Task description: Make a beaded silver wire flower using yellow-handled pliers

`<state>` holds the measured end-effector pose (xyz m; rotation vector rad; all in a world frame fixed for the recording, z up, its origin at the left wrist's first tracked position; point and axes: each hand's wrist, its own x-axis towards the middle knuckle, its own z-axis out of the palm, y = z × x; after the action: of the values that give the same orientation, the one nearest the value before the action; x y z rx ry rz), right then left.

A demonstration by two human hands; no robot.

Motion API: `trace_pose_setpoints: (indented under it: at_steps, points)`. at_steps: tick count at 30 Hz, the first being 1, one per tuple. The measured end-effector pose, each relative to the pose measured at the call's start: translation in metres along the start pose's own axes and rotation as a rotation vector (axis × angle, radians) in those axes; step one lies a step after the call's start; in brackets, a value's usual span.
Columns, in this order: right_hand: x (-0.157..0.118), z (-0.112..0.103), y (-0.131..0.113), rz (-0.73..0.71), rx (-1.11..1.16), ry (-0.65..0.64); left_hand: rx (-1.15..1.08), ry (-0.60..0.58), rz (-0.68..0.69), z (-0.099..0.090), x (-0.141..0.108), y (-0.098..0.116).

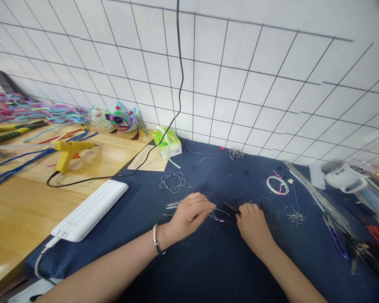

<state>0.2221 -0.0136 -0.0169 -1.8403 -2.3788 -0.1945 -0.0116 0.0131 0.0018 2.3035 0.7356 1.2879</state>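
Left grip (pixel 191 214) pinches thin silver wire (pixel 225 211); right grip (pixel 254 227) clasps dark pointed tool (pixel 232 208), narrowly apart, well inside left edge of dark-blue cloth surface (pixel 205 269).

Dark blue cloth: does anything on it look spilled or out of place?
Two spots look untidy: a snarled clump of wire near the wall, unlike the neat flower-shaped wire piece, and a loose heap of short wire bits to the right of the right hand. Nothing on the cloth looks clearly damaged.

A slim bracelet (pixel 155 235) (part silver, part dark) rings the left wrist (pixel 164 237), and both forearms (pixel 113 270) are bare
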Motion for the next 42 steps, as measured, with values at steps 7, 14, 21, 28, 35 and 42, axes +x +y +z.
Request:
trace_pose_setpoints:
  at_steps: [7, 14, 21, 28, 35, 42]
  points:
    - [-0.005, -0.013, -0.005, 0.014, 0.325, 0.078, -0.082, 0.009, -0.065, 0.003, 0.002, 0.004]
    - [-0.007, -0.019, -0.014, -0.183, 0.275, 0.208, -0.143, 0.024, -0.087, 0.004, 0.001, 0.004]
    - [-0.008, -0.019, -0.021, -0.221, 0.264, 0.27, -0.102, -0.029, -0.049, 0.008, 0.001, 0.008]
    - [-0.009, -0.017, -0.022, -0.203, 0.269, 0.26, -0.035, 0.01, 0.023, 0.011, -0.001, 0.008]
    - [-0.009, -0.014, -0.024, -0.218, 0.265, 0.261, 0.016, 0.02, 0.038, 0.011, -0.002, 0.01]
    - [-0.009, -0.012, -0.025, -0.245, 0.216, 0.28, 0.041, 0.018, 0.026, 0.012, -0.003, 0.011]
